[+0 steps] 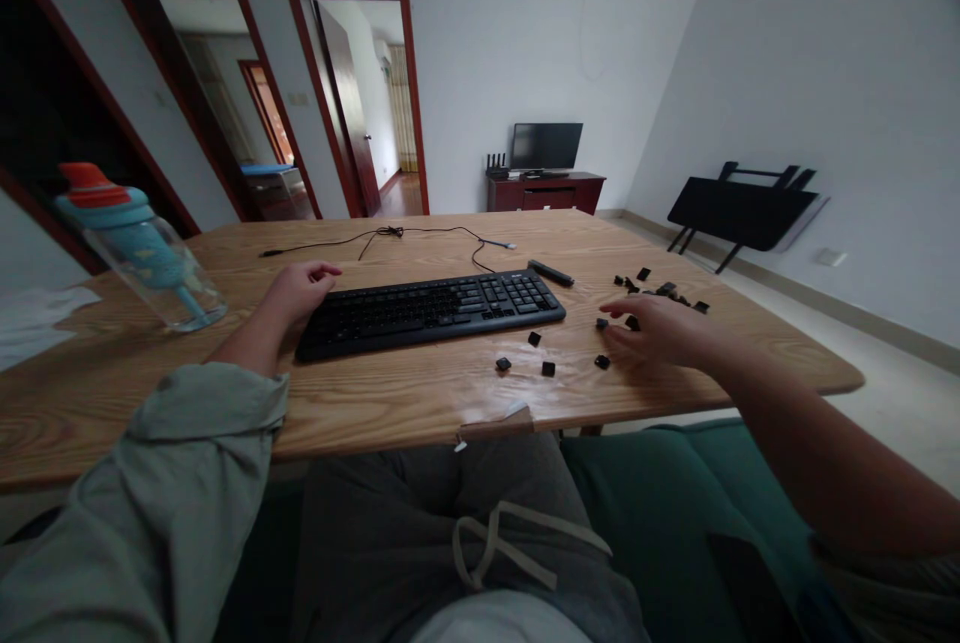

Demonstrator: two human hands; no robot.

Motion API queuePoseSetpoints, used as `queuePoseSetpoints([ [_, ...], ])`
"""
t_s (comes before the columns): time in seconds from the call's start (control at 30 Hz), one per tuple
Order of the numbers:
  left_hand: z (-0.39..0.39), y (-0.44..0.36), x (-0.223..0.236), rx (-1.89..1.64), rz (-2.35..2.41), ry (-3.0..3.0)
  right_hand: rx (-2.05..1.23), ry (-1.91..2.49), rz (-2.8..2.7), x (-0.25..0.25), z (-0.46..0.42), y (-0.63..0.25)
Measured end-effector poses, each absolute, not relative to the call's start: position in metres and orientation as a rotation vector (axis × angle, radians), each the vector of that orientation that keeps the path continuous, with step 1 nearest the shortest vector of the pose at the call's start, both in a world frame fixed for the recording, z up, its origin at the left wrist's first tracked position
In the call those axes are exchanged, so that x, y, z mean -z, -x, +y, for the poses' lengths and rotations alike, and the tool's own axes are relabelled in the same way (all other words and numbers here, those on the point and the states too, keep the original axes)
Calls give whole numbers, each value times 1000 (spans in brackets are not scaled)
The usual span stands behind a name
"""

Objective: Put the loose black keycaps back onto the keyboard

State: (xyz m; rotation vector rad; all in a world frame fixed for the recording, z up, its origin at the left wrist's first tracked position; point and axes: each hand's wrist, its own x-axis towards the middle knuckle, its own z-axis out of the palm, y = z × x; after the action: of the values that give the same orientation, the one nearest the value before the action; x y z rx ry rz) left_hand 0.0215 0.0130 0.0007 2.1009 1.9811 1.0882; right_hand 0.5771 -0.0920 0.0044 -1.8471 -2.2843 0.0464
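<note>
A black keyboard lies at a slight angle on the wooden table, with keys dark and hard to tell apart on its left part. My left hand rests at its far left corner, fingers loosely bent and not visibly gripping. Right of the keyboard, my right hand hovers low over loose black keycaps, thumb and fingers apart. One keycap is just by its fingertips. Nearer to me lie a keycap, another keycap and a third keycap. A small pile of keycaps is partly hidden behind my right hand.
A clear bottle with a blue and red lid stands at the left, beside white tissue. Behind the keyboard runs a black cable. A dark slim bar lies off the keyboard's far right corner. The table's front edge is near my lap.
</note>
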Motion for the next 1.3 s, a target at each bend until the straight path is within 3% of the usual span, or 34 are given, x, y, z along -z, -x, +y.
queuePoseSetpoints([
  [0.57, 6, -33, -7, -1067, 1966, -2141, -397, 1317, -2661, -24, -63, -464],
  [0.9, -10, -184, -21, -1002, 1302, -2522, -653, 1221, -2105, -33, 7, -399],
  [1.3, -14, -200, -14, -1113, 1249, -2440, -943, 1128, -1827, -20, 1, -394],
])
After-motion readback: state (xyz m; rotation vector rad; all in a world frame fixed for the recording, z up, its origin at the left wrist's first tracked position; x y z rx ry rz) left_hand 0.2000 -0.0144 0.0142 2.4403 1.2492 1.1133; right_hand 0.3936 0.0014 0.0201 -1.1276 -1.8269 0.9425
